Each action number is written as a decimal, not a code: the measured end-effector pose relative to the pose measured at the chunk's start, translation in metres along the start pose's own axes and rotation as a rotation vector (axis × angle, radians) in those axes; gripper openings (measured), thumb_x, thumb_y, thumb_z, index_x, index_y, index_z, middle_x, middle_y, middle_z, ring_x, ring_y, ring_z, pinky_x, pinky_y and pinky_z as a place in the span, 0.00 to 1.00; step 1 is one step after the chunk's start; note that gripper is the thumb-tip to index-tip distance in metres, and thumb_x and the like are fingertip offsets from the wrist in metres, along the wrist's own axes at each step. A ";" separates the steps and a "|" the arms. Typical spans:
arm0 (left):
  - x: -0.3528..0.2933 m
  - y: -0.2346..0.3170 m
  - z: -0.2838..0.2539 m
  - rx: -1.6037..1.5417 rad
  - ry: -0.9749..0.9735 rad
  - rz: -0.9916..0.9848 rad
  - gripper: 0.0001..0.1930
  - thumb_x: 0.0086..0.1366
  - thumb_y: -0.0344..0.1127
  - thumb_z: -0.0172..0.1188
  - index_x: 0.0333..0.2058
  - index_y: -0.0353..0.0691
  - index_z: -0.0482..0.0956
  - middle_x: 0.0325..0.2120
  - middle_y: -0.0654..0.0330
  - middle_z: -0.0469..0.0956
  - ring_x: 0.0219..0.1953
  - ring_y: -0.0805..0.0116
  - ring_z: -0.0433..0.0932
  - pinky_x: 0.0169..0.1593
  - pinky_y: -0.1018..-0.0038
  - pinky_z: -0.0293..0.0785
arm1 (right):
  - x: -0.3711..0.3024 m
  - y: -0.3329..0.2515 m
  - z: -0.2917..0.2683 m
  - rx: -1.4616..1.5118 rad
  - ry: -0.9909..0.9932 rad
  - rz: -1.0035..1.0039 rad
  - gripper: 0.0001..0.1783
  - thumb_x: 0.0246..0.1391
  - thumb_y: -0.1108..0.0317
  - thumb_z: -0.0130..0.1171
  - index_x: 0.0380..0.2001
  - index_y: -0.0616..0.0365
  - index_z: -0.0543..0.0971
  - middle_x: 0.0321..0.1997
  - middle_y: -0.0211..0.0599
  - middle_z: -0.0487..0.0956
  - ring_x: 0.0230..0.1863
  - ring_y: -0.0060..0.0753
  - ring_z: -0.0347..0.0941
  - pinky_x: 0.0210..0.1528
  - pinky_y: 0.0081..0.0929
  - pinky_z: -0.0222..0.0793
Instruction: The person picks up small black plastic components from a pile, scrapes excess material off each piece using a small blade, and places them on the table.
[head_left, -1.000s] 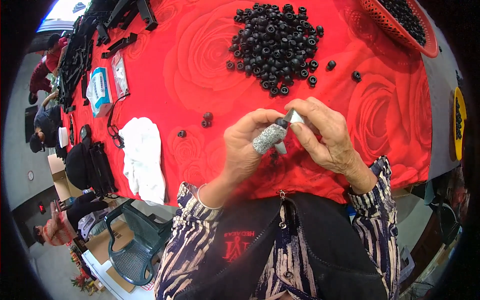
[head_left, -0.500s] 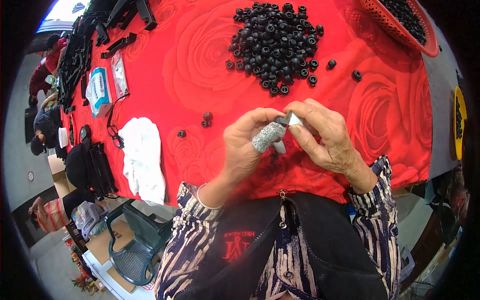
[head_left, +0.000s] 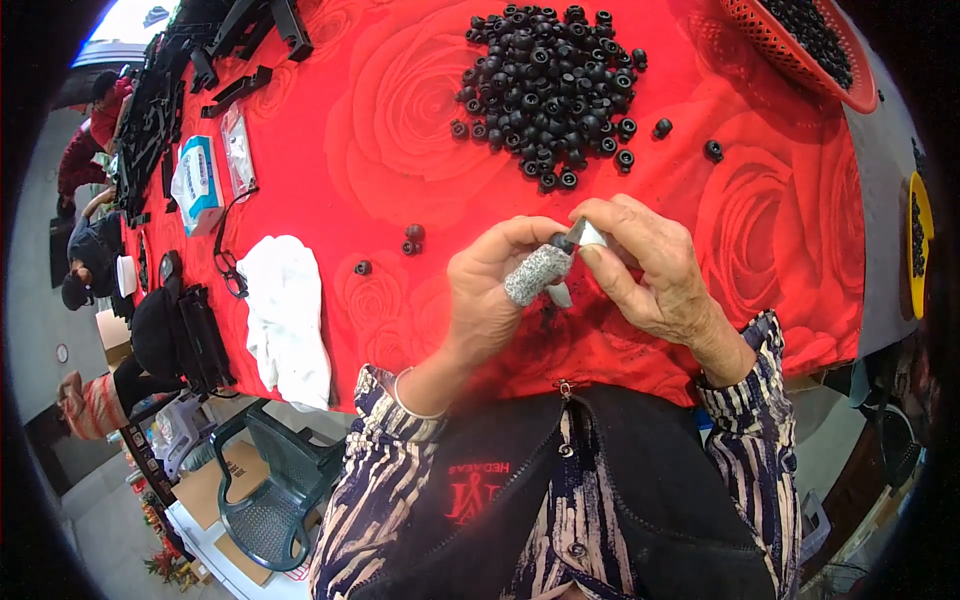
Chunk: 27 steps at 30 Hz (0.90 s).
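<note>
Over the red tablecloth, my two hands meet close in front of my body. Between thumb and fingers, my left hand pinches a small round black part. A speckled grey sleeve covers the left thumb. My right hand is closed on a small blade with a white wrapping, its tip at the black part. The fingers hide most of the part. Beyond my hands lies a heap of similar black parts.
Several loose parts lie about, including one at the left. A red basket of small black pieces stands far right, a yellow tray beyond it. To the left are a white cloth, a tissue box and long black pieces.
My right hand and the blade have shifted very slightly away from me. My left hand keeps its grip on the black part. At far left, a person in striped clothing has moved.
</note>
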<state>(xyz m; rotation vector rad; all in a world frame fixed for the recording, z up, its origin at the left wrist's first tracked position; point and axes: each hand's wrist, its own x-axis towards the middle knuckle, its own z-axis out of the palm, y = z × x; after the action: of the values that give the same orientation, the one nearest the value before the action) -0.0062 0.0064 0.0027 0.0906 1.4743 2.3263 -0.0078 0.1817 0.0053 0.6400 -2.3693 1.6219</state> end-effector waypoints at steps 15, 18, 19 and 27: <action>0.001 -0.010 -0.003 -0.292 -0.003 -0.118 0.11 0.59 0.27 0.56 0.41 0.30 0.73 0.31 0.58 0.77 0.29 0.76 0.75 0.28 0.81 0.75 | 0.000 -0.007 0.002 0.024 0.061 -0.031 0.20 0.37 0.79 0.59 0.39 0.63 0.73 0.25 0.40 0.72 0.22 0.36 0.71 0.24 0.27 0.67; 0.001 -0.014 -0.002 -0.422 -0.003 -0.124 0.11 0.59 0.27 0.56 0.40 0.30 0.73 0.30 0.57 0.77 0.28 0.75 0.76 0.27 0.81 0.74 | -0.001 -0.007 0.007 -0.047 0.091 -0.140 0.24 0.32 0.81 0.60 0.40 0.65 0.73 0.27 0.41 0.72 0.23 0.39 0.71 0.23 0.29 0.68; 0.002 -0.015 -0.002 -0.408 0.013 -0.122 0.11 0.59 0.28 0.56 0.40 0.30 0.73 0.30 0.57 0.77 0.28 0.74 0.76 0.28 0.81 0.74 | -0.002 -0.007 0.007 -0.046 0.089 -0.146 0.24 0.32 0.81 0.60 0.40 0.65 0.73 0.27 0.41 0.72 0.23 0.39 0.71 0.23 0.29 0.68; 0.005 -0.015 -0.001 -0.369 0.069 -0.151 0.10 0.59 0.28 0.56 0.39 0.31 0.74 0.30 0.57 0.77 0.25 0.74 0.76 0.23 0.79 0.76 | -0.002 -0.005 0.009 -0.194 0.084 -0.260 0.25 0.29 0.79 0.61 0.40 0.65 0.73 0.28 0.40 0.73 0.26 0.39 0.72 0.26 0.30 0.69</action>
<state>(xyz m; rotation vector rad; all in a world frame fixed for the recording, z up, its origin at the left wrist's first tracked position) -0.0064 0.0127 -0.0114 -0.1955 1.0183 2.4510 -0.0032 0.1726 0.0058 0.7855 -2.2383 1.2682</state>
